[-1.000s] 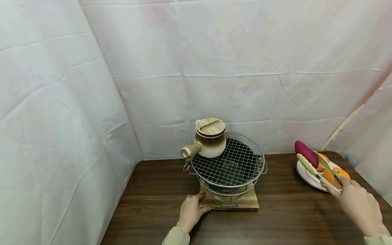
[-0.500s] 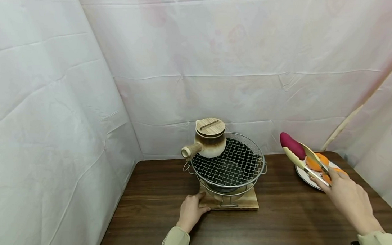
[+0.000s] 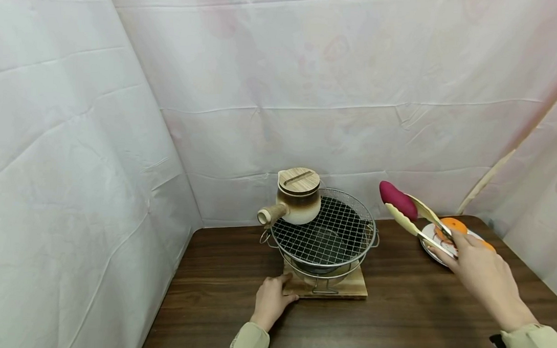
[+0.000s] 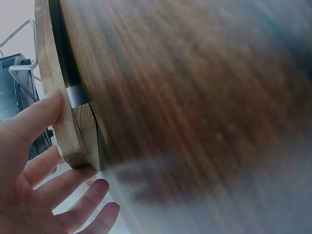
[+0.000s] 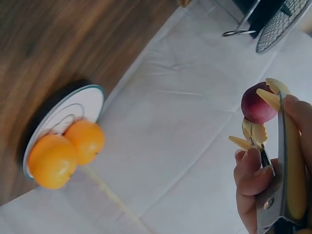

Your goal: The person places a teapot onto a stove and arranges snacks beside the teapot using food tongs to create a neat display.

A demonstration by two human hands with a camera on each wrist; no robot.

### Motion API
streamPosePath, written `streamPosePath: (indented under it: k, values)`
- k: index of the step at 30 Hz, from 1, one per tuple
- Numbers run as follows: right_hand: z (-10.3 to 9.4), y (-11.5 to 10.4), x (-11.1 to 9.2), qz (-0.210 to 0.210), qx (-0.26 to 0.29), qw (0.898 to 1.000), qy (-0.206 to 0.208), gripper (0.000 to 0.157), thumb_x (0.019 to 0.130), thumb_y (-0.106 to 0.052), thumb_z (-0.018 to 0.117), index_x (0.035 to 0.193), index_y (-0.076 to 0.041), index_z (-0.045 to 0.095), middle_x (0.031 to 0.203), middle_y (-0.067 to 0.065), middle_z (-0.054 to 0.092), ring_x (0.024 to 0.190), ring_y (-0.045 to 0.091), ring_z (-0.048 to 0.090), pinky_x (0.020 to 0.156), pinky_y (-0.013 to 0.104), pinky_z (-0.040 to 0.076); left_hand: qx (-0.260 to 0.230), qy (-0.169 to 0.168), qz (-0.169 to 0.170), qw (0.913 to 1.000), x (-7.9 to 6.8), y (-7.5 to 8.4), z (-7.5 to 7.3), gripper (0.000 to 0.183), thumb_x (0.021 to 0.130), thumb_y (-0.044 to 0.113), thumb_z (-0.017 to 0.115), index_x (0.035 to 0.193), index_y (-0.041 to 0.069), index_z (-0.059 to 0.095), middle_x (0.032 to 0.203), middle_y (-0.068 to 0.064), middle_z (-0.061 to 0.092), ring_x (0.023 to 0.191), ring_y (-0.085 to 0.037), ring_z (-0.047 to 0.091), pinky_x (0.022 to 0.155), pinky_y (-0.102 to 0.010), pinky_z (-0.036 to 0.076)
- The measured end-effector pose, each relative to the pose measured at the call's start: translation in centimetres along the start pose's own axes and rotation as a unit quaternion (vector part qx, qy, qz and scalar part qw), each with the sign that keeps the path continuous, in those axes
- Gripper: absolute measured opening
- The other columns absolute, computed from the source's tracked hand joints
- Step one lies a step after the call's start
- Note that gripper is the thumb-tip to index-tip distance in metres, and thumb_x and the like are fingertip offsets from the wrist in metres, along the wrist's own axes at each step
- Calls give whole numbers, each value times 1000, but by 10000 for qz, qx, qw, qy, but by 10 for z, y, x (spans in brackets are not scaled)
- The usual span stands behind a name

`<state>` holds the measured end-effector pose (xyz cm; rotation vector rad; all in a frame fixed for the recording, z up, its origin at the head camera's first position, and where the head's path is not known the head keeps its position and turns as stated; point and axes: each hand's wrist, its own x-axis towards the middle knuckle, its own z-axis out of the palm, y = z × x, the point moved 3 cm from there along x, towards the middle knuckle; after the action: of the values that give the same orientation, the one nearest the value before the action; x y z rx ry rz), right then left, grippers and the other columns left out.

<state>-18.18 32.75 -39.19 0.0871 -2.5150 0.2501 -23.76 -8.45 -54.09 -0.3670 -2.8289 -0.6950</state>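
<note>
Grips tongs point(image 3: 406, 222) in the right hand point(image 3: 484, 276), with thumb and fingers curled round the metal arms. Clamps a purple yam point(image 3: 398, 199) between the pale tips, off the table point(image 3: 229, 269), between the grill point(image 3: 329, 242) and a plate point(image 5: 92, 102) of two oranges point(image 5: 54, 163). Leaves the far end of the yam poking out past the tips: could swivel or slip free if squeezed off-centre, being round and seemingly smooth. Could then land on the wood and roll, especially with any easing of the squeeze. Pinches the front left corner of the board point(image 3: 354, 286) with the left hand point(image 3: 271, 299), with the thumb on top in the wrist view. Could jolt the grill by pushing or lifting there. Could also catch the raised rim of the grill with the tongs if carried too low. Bears watching at the pot point(image 3: 301, 208), perched at the back left of the mesh with the handle point(image 3: 273, 214) jutting past the edge: might tip if bumped. Cannot tell from here whether the mesh sits loose. Might nudge the oranges with the right hand if swung back low.
</note>
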Motion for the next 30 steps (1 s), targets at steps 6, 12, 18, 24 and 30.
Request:
streamPosePath:
  k: [6, 12, 18, 24, 30]
  values:
    - [-3, -15, 7, -276, -117, 9995, 22, 57, 81, -45, 73, 115, -3, 55, 78, 15, 59, 60, 32, 54, 44, 48, 40, -20, 55, -33, 10000, 1, -1, 1, 55, 65, 34, 87, 115, 17, 72, 107, -4, 75, 86, -26, 67, 68, -40, 54]
    - [-3, -26, 14, -155, -81, 9990, -409, 55, 85, -46, 69, 114, -3, 53, 92, 18, 59, 50, 25, 49, 40, 39, 34, -17, 64, -29, 10000, 1, -3, 3, 55, 65, 35, 87, 115, 16, 72, 106, -6, 75, 85, -27, 67, 67, -39, 54]
    - [-2, -39, 22, -338, -120, 9978, -562, 58, 86, -46, 68, 121, -1, 55, 100, 20, 61, 55, 30, 56, 41, 44, 39, -5, 77, -13, 10000, 1, -3, 3, 56, 66, 35, 87, 116, 16, 71, 106, -6, 75, 85, -26, 67, 67, -39, 54]
    - [4, -50, 26, -541, -158, 9952, -804, 60, 86, -47, 67, 124, -2, 55, 98, 18, 62, 71, 35, 63, 47, 47, 46, -36, -27, -91, 9999, 1, -3, 4, 57, 66, 36, 86, 117, 17, 71, 107, -6, 75, 86, -26, 67, 68, -39, 54]
    - [8, -60, 32, -705, -257, 9928, -931, 61, 84, -46, 69, 124, -1, 55, 98, 17, 62, 74, 37, 62, 47, 47, 47, 7, -47, -112, 9999, 1, -4, 5, 56, 66, 36, 86, 117, 18, 71, 106, -6, 75, 86, -26, 67, 69, -39, 54]
